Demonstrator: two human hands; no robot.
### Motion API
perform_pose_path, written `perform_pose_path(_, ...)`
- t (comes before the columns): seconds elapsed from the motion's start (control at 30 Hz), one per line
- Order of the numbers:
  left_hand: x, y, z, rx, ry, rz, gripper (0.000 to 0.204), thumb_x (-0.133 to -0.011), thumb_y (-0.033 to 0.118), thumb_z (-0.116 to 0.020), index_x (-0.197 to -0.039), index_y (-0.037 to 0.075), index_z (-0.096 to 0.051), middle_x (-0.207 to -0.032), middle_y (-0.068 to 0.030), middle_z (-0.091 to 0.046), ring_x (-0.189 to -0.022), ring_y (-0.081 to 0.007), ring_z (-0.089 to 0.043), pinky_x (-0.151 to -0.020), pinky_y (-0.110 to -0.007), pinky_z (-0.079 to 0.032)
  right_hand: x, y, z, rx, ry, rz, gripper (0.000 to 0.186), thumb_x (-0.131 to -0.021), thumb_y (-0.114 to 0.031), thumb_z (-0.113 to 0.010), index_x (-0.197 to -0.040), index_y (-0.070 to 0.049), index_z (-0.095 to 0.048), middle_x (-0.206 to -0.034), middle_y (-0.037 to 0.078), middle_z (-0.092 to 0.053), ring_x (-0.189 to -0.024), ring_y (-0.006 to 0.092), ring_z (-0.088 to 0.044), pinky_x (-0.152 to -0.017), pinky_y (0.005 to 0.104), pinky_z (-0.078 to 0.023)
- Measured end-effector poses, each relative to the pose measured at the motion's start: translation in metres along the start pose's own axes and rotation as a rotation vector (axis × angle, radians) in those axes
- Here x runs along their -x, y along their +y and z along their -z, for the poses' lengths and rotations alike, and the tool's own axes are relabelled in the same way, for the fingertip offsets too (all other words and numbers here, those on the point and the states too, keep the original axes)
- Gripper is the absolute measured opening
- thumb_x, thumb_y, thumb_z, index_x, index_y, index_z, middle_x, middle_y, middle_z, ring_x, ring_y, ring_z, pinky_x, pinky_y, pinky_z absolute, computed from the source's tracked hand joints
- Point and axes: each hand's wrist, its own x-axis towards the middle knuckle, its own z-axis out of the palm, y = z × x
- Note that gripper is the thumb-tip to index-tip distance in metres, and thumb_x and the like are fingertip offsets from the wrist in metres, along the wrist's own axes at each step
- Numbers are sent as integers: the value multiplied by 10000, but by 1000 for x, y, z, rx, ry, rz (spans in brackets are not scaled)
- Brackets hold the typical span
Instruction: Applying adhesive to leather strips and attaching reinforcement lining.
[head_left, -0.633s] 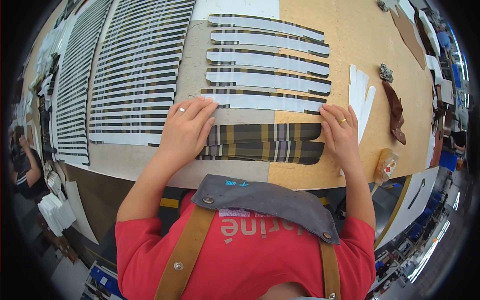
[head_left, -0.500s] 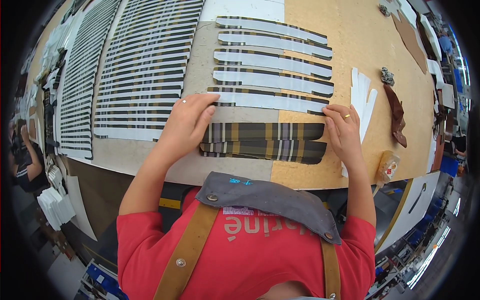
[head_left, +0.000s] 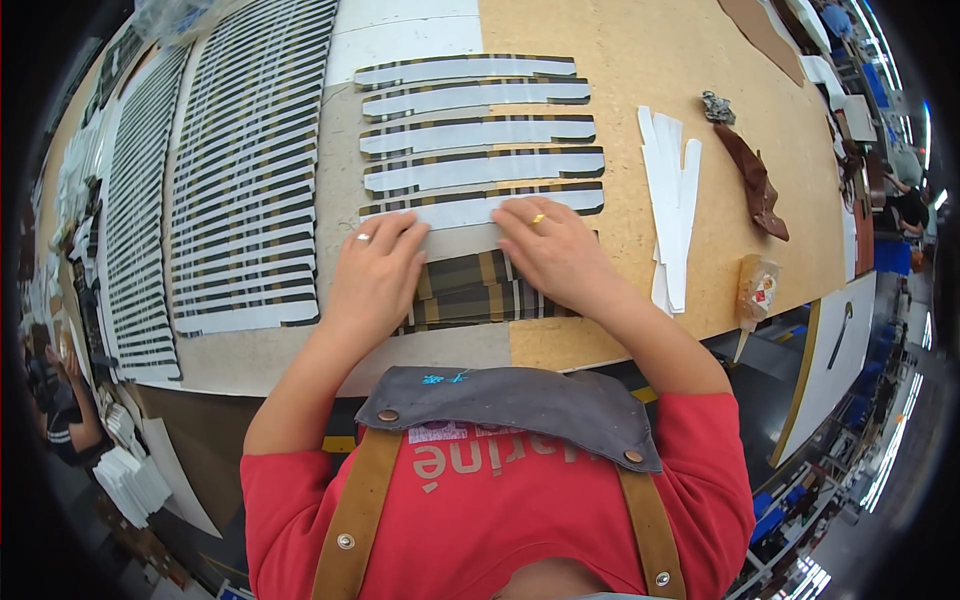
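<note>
My left hand (head_left: pixel 378 272) lies with fingers extended on the lower left part of a plaid fabric strip (head_left: pixel 460 211) that carries a white backing. On the same strip, near its middle, rest the fingertips of my right hand (head_left: pixel 556 250), palm down. Neither hand grips anything. Above this strip, several like it (head_left: pixel 480 133) lie in a spaced column, white side up. Between my wrists, close to the table's near edge, is a small pile of dark plaid strips (head_left: pixel 463 300), pattern side up and partly covered by my right hand and forearm.
Long overlapping rows of white-backed plaid strips (head_left: pixel 245 180) cover the table's left side. To the right lie white strips (head_left: pixel 672 215), a brown leather-like scrap (head_left: pixel 750 180), a crumpled grey lump (head_left: pixel 716 107) and a glue bottle (head_left: pixel 758 295). Another person's arm (head_left: pixel 84 400) shows at far left.
My right hand has moved inward from the strip's right end to its middle. My left hand has slid slightly in from the left end. The whole view has shifted.
</note>
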Motion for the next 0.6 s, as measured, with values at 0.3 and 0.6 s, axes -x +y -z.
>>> perform_pose_path(0.3, 1, -12, 9, 34, -8, 40, 191, -822, 59, -568, -1003, 1, -577, -1016, -129, -568, -943, -319, -525, -794, -393, -433, 48, 58, 50, 208, 45, -227, 206, -834, -102, -589, -1022, -20, -571, -978, 114, -593, -938, 271, -561, -821, 350, -447)
perform_pose_path(0.6, -37, 7, -1, 65, -37, -103, 277, -797, 73, -603, -1066, 27, -554, -1055, -110, -546, -969, -304, -506, -823, -380, -398, 22, 64, 48, -361, -25, -687, 262, -807, -116, -637, -1017, 6, -540, -885, 113, -561, -802, 214, -551, -731, 323, -451)
